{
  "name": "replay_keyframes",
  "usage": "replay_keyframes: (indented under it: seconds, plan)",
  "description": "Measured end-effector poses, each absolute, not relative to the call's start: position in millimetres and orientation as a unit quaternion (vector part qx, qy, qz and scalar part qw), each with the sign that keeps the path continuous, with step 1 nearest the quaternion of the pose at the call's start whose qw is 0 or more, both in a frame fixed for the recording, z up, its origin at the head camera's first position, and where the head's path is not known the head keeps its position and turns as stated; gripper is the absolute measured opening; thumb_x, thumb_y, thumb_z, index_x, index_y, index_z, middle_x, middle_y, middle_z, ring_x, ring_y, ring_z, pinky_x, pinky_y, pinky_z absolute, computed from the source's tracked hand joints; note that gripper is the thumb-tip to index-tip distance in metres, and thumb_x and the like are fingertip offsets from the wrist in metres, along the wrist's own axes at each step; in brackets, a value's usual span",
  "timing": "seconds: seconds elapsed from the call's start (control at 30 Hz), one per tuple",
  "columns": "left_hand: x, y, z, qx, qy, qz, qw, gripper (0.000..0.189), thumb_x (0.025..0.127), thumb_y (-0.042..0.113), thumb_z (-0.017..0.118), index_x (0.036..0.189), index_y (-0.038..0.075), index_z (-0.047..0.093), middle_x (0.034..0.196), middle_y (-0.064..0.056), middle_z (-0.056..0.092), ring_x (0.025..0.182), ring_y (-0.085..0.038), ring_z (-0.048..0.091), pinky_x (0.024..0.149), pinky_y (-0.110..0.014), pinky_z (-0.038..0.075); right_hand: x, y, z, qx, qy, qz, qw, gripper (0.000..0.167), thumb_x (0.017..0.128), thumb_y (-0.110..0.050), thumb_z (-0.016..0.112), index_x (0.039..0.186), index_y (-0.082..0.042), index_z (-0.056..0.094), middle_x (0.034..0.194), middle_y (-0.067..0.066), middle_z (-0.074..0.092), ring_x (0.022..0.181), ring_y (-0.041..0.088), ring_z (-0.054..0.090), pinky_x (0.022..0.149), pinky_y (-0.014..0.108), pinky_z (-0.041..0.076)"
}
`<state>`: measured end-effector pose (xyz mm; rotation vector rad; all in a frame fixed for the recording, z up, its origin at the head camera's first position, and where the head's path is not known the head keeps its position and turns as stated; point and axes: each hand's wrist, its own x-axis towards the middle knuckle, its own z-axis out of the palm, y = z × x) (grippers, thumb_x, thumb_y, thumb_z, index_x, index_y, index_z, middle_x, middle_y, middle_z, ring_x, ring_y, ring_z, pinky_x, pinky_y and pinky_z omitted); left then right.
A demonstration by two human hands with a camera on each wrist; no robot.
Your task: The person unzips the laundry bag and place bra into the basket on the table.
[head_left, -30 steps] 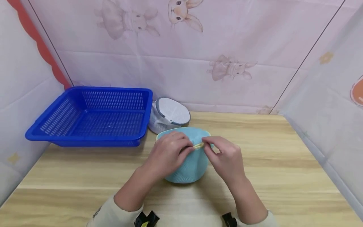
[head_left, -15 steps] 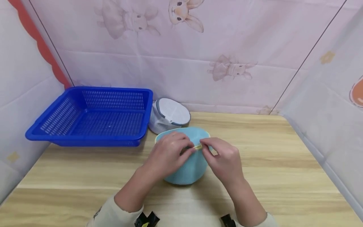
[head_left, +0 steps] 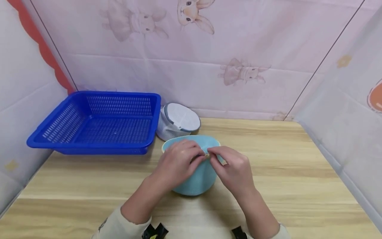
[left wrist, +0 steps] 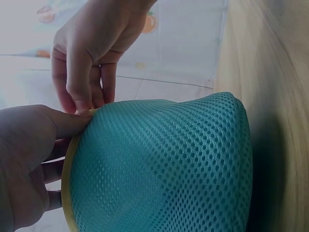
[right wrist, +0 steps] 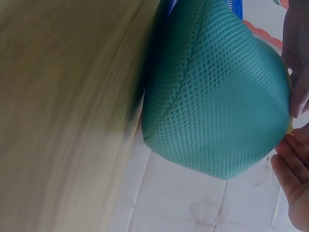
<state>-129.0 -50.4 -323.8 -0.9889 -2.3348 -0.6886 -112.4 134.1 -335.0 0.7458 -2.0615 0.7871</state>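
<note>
Left hand (head_left: 180, 160) and right hand (head_left: 235, 168) pinch yellow edging (left wrist: 67, 186) of turquoise mesh bag (head_left: 194, 184); blue basket (head_left: 98, 145) lies left beyond bag.

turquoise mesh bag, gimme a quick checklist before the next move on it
1. Left hand gripping the yellow rim: ok.
2. Right hand pinching at the rim, close to the left fingertips: ok.
3. Turquoise mesh bag resting its base on the table: cannot tell.
4. What is inside the bag: cannot tell.
5. White mesh bag out of both hands: ok, it sits behind.
6. Blue basket apart from both hands: ok.
</note>
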Motion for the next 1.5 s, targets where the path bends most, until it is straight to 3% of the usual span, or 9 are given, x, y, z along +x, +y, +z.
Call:
replay_keyframes:
  seconds: [0.53, 0.77, 0.97, 1.17, 1.5]
  plan:
    - [-127.8, -53.0, -323.2, -0.357, -0.860, -0.264, 0.251, 0.004, 0.085, 0.018, 0.078, 0.084, 0.016, 0.075, 0.085, 0.008, 0.068, 0.088, -0.012, 0.064, 0.081, -0.029, 0.053, -115.9, 147.1, -336.7, 0.251, -0.826, 0.307, 0.401, 0.011, 0.080, 0.001, 0.070, 0.086, -0.004, 0.077, 0.080, 0.005, 0.075, 0.073, 0.020, 0.072, 0.068, 0.034, 0.059]
    - [-129.1, -51.5, -322.1, -0.355, -0.861, -0.262, 0.253, 0.004, 0.086, 0.019, 0.077, 0.085, 0.016, 0.075, 0.086, 0.007, 0.068, 0.088, -0.013, 0.064, 0.083, -0.029, 0.053, -111.5, 139.8, -331.7, 0.287, -0.806, 0.307, 0.417, 0.015, 0.078, 0.005, 0.069, 0.087, -0.005, 0.076, 0.079, 0.004, 0.074, 0.071, 0.016, 0.070, 0.066, 0.030, 0.059]
    - [-127.6, -50.8, -321.9, -0.353, -0.866, -0.253, 0.247, 0.004, 0.085, 0.018, 0.078, 0.085, 0.015, 0.075, 0.085, 0.007, 0.068, 0.087, -0.013, 0.064, 0.080, -0.029, 0.053, -107.9, 131.0, -333.0, 0.314, -0.805, 0.316, 0.391, 0.017, 0.077, 0.006, 0.069, 0.089, -0.005, 0.075, 0.082, 0.003, 0.074, 0.075, 0.016, 0.071, 0.071, 0.027, 0.059]
    - [-127.7, -51.1, -323.0, -0.353, -0.866, -0.254, 0.247, 0.004, 0.086, 0.019, 0.077, 0.085, 0.016, 0.075, 0.084, 0.008, 0.068, 0.086, -0.012, 0.063, 0.075, -0.029, 0.053, -110.5, 132.7, -333.9, 0.304, -0.809, 0.318, 0.390, 0.014, 0.078, 0.005, 0.068, 0.087, -0.005, 0.075, 0.080, 0.003, 0.073, 0.072, 0.016, 0.070, 0.068, 0.029, 0.059]
    - [-127.1, -52.3, -323.6, -0.355, -0.870, -0.249, 0.234, 0.004, 0.087, 0.020, 0.076, 0.087, 0.017, 0.076, 0.086, 0.007, 0.069, 0.087, -0.012, 0.063, 0.077, -0.029, 0.053, -117.0, 144.3, -336.1, 0.272, -0.819, 0.294, 0.410, 0.020, 0.074, 0.009, 0.074, 0.088, -0.005, 0.077, 0.081, 0.004, 0.075, 0.074, 0.017, 0.073, 0.067, 0.031, 0.059]
